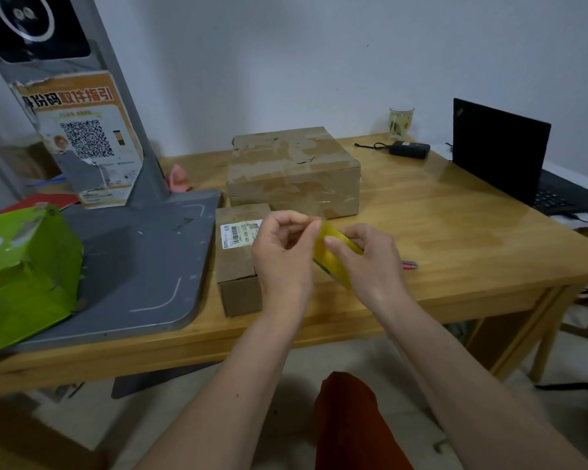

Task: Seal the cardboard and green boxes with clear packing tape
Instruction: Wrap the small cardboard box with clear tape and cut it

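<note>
Head view, both hands (326, 252) gripping tape roll (333, 256), 2 closed cardboard boxes (292, 171) behind.

Right hand (364, 262) hides most of the tape roll (333, 256); green box (24, 276) runs off-frame

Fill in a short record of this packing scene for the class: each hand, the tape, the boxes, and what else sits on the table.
left hand: pinches the loose tape end
right hand: grips the tape roll
tape roll: yellowish, held above the table between both hands
small cardboard box: white label on top, just beyond the left hand
large cardboard box: behind the small one, shiny tape already on it
green box: far left, on the grey scanner base
also on table: laptop, charger, glass
</note>
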`<move>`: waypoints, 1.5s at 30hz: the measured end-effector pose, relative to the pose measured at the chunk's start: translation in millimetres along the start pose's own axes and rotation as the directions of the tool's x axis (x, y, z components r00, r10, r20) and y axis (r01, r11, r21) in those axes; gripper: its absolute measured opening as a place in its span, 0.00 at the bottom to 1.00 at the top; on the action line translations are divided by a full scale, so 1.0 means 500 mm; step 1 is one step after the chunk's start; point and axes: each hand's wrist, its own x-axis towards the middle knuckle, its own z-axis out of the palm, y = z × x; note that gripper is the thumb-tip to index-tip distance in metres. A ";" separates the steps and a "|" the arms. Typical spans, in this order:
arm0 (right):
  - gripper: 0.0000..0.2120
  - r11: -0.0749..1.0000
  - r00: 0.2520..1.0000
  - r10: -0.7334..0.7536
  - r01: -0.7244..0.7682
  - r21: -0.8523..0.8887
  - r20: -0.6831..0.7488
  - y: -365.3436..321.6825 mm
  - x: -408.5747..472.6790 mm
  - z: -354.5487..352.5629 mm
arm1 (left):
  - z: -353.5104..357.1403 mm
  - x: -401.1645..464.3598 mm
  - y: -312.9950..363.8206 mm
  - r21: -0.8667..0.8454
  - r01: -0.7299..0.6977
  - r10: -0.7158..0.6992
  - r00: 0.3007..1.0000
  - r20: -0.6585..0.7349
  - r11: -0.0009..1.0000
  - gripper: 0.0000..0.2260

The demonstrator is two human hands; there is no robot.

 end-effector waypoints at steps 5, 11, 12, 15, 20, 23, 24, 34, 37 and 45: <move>0.15 0.987 0.993 -0.011 -0.008 0.159 0.119 -0.003 -0.015 -0.024 | 0.008 0.019 0.018 0.073 -0.091 0.090 0.996 0.025 0.993 0.12; 0.27 0.975 0.980 -0.055 0.010 0.223 0.194 -0.009 -0.032 -0.035 | 0.020 0.058 0.038 0.010 -0.106 0.105 0.994 0.005 0.994 0.10; 0.24 0.980 0.980 -0.055 0.017 0.196 0.192 -0.008 -0.027 -0.036 | 0.021 0.059 0.039 0.006 -0.120 0.120 0.993 -0.010 0.993 0.10; 0.11 0.999 0.990 -0.044 0.041 0.023 0.136 0.000 0.000 -0.046 | 0.026 0.048 0.040 -0.030 -0.147 0.146 0.989 -0.038 0.989 0.10; 0.15 0.998 0.988 -0.050 0.055 -0.029 0.145 -0.003 -0.002 -0.050 | 0.015 0.056 0.031 -0.067 -0.105 0.104 0.994 -0.025 0.992 0.11; 0.13 0.999 0.985 -0.044 0.044 0.005 0.167 -0.001 -0.011 -0.045 | 0.008 0.062 0.032 -0.054 -0.088 0.090 0.995 0.039 0.995 0.15; 0.13 0.999 0.984 -0.047 0.046 0.010 0.169 -0.001 -0.013 -0.043 | 0.007 0.060 0.032 -0.050 -0.078 0.081 0.995 0.051 0.996 0.17; 0.13 0.998 0.984 -0.055 0.061 -0.031 0.172 -0.002 -0.027 -0.047 | -0.019 0.075 0.055 0.080 0.047 -0.059 0.986 0.156 0.996 0.19; 0.13 0.997 0.985 -0.052 0.060 -0.041 0.163 -0.003 -0.026 -0.046 | -0.017 0.075 0.056 0.136 -0.004 -0.013 0.993 0.121 0.991 0.07; 0.07 0.998 0.956 -0.049 0.034 0.056 0.290 0.010 -0.026 -0.056 | -0.014 0.083 0.056 0.153 -0.023 0.008 0.995 0.098 0.988 0.06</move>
